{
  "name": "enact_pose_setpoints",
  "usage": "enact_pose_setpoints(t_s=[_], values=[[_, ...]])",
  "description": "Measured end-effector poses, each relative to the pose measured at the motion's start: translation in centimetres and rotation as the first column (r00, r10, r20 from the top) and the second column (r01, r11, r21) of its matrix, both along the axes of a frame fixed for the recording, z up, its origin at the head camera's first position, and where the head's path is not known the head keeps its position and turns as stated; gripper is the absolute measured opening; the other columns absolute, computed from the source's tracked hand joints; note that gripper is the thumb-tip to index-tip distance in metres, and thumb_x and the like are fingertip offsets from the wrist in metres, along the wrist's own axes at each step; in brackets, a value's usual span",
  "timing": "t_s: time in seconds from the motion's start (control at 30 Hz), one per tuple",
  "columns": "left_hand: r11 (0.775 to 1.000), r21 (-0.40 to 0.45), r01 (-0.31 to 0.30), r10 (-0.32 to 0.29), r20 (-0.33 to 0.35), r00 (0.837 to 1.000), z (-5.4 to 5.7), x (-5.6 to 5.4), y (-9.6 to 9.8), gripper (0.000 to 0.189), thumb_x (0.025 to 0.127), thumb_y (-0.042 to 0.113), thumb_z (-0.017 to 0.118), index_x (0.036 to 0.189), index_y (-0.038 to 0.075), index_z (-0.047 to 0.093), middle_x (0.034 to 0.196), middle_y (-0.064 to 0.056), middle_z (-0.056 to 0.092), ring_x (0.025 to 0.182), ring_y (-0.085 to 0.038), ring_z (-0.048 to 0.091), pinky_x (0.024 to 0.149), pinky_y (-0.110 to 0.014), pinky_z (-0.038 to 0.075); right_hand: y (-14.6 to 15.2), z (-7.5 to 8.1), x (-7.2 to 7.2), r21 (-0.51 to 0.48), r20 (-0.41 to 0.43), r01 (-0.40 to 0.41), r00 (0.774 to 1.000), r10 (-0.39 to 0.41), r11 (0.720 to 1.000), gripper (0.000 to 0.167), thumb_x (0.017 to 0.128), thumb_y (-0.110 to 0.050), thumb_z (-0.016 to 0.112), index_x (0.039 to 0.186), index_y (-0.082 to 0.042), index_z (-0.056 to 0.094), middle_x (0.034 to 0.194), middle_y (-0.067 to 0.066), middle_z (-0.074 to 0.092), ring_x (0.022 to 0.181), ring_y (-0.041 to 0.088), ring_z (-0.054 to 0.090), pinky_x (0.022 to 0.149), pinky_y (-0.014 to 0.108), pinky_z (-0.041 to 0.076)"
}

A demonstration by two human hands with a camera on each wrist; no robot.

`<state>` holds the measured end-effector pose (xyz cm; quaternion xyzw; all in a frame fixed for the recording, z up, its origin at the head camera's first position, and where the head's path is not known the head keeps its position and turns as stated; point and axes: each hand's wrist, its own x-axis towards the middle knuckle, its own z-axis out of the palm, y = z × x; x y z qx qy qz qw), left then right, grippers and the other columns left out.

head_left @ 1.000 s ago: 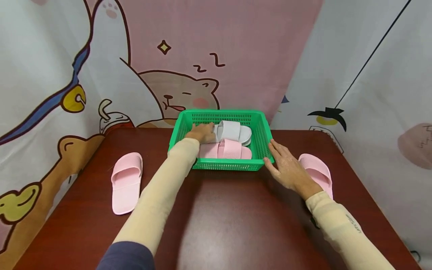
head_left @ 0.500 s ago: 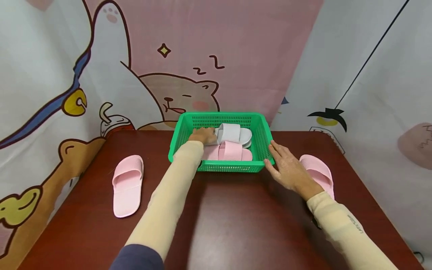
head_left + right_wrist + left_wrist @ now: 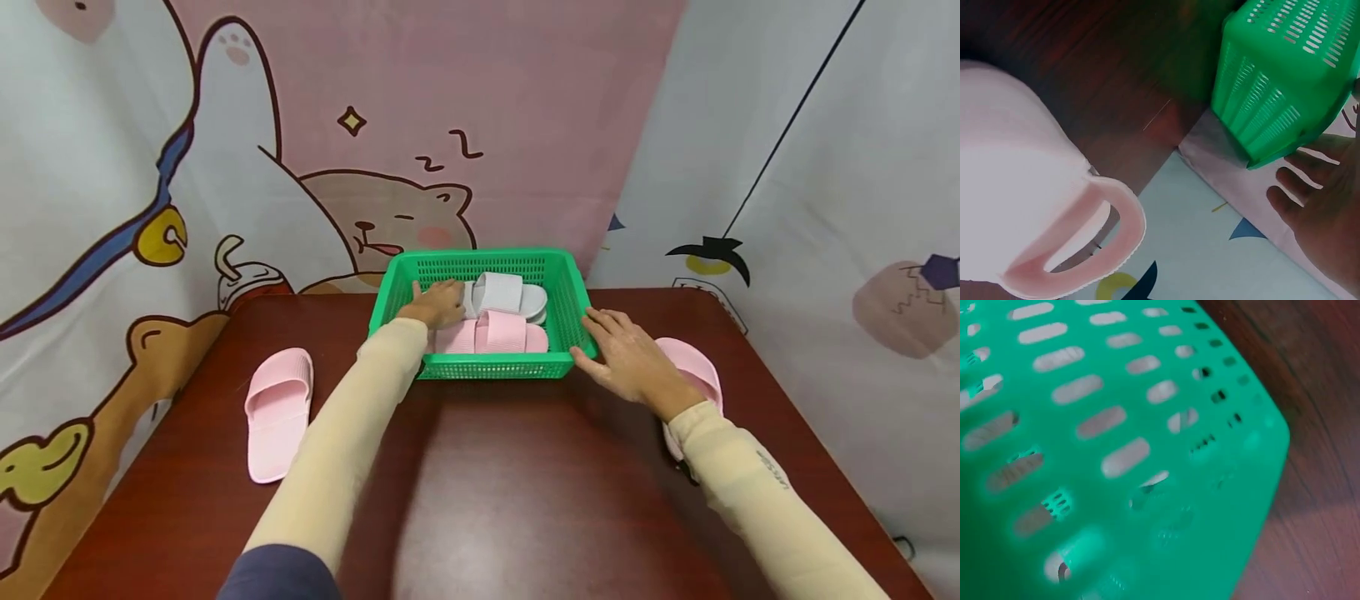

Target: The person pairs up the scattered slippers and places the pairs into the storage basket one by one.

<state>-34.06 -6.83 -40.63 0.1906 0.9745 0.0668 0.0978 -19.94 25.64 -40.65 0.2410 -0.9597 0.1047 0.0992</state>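
Observation:
In the head view, a green slotted plastic basket (image 3: 491, 367) sits toward the back of the table. White slippers (image 3: 501, 292) lie in it behind pink slippers (image 3: 502, 333). My left hand (image 3: 437, 303) is down inside the basket's left part, at the left ends of the slippers, its fingertips partly hidden. The basket wall (image 3: 1141, 381) fills the left wrist view and hides that hand. My right hand (image 3: 626, 354) rests with extended fingers against the basket's right rim. In the right wrist view its fingers (image 3: 1294, 184) lie beside the basket's end (image 3: 1260, 100).
A single pink slipper (image 3: 279, 417) lies on the table's left side. Another pink slipper (image 3: 693, 367) lies at the right, partly covered by my right forearm. Behind the reddish-brown table (image 3: 480, 492) hangs a cartoon-printed cloth (image 3: 540, 125).
The head view has turned slightly to the right. My left hand stays in the basket, its fingers more spread than half a second ago. The right hand keeps its place at the rim.

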Motion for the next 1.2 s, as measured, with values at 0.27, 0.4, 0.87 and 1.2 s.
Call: enact_pose_setpoints(t_s=[0.27,0.4,0.87,1.2], values=[[0.999,0.018,0.036,-0.036,-0.006,0.999,0.6,0.6,-0.9,0.056,0.104,0.034,0.049,0.155,0.014,0.042,0.158,-0.007,0.04,0.147,-0.028,0.032,0.115,-0.066,0.009,0.0,-0.2,-0.3,-0.011,-0.041,-0.011,0.999,0.011,1.0,0.064,0.101,-0.044,0.053,0.142,0.005,0.053,0.15,0.024,0.045,0.136,0.042,0.04,0.109,0.06,0.032],[0.999,-0.006,0.047,-0.047,-0.041,0.998,-0.7,0.4,-0.8,0.054,0.105,0.037,0.047,0.154,0.014,0.042,0.158,-0.008,0.039,0.145,-0.031,0.033,0.114,-0.067,0.011,0.0,-0.5,-0.1,-0.023,-0.011,0.002,1.0,-0.003,1.0,0.064,0.102,-0.043,0.052,0.143,0.006,0.052,0.151,0.024,0.043,0.136,0.042,0.04,0.108,0.06,0.033],[0.974,-0.217,0.06,-0.089,-0.125,0.988,-0.2,1.2,0.5,0.049,0.107,0.026,0.039,0.153,0.009,0.037,0.15,-0.019,0.04,0.138,-0.04,0.038,0.11,-0.067,0.023,-0.6,-0.6,0.0,-0.062,-0.012,0.004,1.0,-0.005,0.998,0.064,0.102,-0.043,0.05,0.143,0.007,0.051,0.153,0.025,0.042,0.136,0.043,0.04,0.109,0.06,0.032],[0.969,-0.14,0.205,-0.211,-0.026,0.977,1.6,1.0,-0.3,0.044,0.109,0.027,0.046,0.153,0.029,0.047,0.164,-0.018,0.021,0.149,-0.04,0.019,0.113,-0.063,0.023,-0.6,-0.9,-0.1,-0.078,-0.025,0.01,1.0,-0.012,0.997,0.063,0.102,-0.04,0.051,0.142,0.008,0.051,0.151,0.026,0.043,0.135,0.045,0.042,0.108,0.06,0.033]])
